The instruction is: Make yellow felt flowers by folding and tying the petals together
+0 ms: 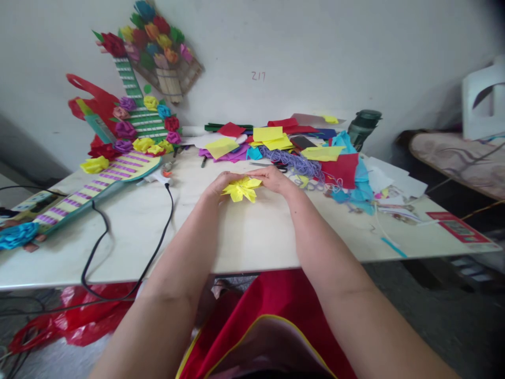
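Observation:
A yellow paper flower (242, 189) with pointed petals is held out over the white table (256, 237), between my two hands. My left hand (219, 184) grips its left edge, fingers closed and partly hidden behind the petals. On the opposite edge, my right hand (272, 179) pinches a petal between thumb and fingers. Just beyond the hands lie scissors (272, 167) with dark handles. A tangle of purple yarn (294, 161) sits behind and to the right of them.
Coloured paper sheets (272, 136) pile up along the wall. At the left stands a guitar-shaped decoration (148, 123) with paper roses. A black cable (168, 221) crosses the table's left part and hangs over its front edge. A dark bottle (363, 129) stands back right.

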`<state>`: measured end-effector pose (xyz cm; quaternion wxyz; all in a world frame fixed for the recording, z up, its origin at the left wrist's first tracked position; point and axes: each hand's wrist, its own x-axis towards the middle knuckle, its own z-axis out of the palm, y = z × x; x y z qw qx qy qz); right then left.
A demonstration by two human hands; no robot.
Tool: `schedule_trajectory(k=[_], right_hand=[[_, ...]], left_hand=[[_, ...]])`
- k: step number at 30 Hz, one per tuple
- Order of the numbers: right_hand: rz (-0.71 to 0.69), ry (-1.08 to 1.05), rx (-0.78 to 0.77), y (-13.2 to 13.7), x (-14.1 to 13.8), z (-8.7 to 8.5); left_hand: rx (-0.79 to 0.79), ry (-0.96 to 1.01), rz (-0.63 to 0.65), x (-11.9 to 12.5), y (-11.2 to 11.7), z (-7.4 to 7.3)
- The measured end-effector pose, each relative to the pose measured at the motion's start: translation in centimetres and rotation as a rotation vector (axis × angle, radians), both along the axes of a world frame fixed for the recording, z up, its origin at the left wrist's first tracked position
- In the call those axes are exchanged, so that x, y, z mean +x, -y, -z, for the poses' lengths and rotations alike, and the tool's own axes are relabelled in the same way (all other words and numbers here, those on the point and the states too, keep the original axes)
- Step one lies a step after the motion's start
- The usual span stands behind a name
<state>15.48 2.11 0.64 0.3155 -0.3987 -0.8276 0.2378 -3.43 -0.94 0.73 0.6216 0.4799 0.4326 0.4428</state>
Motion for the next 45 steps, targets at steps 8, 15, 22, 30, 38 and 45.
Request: schedule_trajectory(k=[8, 15, 22, 30, 38, 45], right_hand=[[0.043, 0.034, 0.021, 0.60, -0.06, -0.46], [0.043, -0.004, 0.044, 0.74, -0.08, -0.60], [0.028, -0.006, 0.049, 0.84, -0.06, -0.79], [0.050, 0.012, 0.042, 0.88, -0.13, -0.86], [0.041, -0.003, 0.040, 0.82, -0.03, -0.85], [0.102, 0.026, 0.080, 0.53, -0.03, -0.68]], left_hand=[[-0.053, 0.048, -0.020, 0.23, -0.12, -0.06], [-0.026, -0.001, -0.056, 0.43, 0.11, -0.31], [0.025, -0.053, -0.087, 0.24, -0.10, 0.09], [0.037, -0.064, -0.093, 0.36, 0.20, -0.20], [0.057, -0.075, -0.069, 0.23, 0.34, -0.24], [0.068, -0.085, -0.064, -0.07, 0.25, -0.08]])
